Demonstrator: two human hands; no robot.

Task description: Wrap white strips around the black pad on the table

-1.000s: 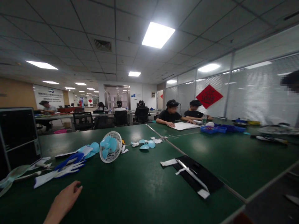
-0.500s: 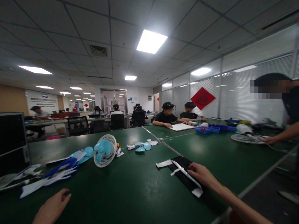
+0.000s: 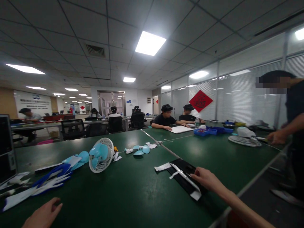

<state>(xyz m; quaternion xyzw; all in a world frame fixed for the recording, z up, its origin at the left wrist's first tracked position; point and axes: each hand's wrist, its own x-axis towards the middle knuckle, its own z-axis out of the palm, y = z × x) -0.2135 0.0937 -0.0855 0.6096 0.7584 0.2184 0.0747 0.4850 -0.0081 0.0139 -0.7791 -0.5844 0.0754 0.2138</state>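
Note:
My left hand (image 3: pixel 45 212) is above the green table (image 3: pixel 133 196) at the lower left, fingers apart, with nothing in it. My right hand (image 3: pixel 204 178) is at the right edge of a flat black piece (image 3: pixel 184 181) with white and silvery strips (image 3: pixel 185 174) on it; its fingers are curled together, and what they hold, if anything, is too small to make out. Left of the middle stands a small fan with a white grille and light blue blades (image 3: pixel 101 154). Blue and white gloves (image 3: pixel 45 183) lie nearer my left hand.
Loose light blue blades (image 3: pixel 140 150) lie behind the black piece. Blue trays (image 3: pixel 204 131) and a white fan part (image 3: pixel 244 139) are at the back right, where a person stands. Two people sit at the far edge beside a white board (image 3: pixel 180 129). A black case (image 3: pixel 7 148) is far left.
The view has turned slightly right, so most things sit further left. The standing person's hand has come away from the white fan part. My hands look much the same.

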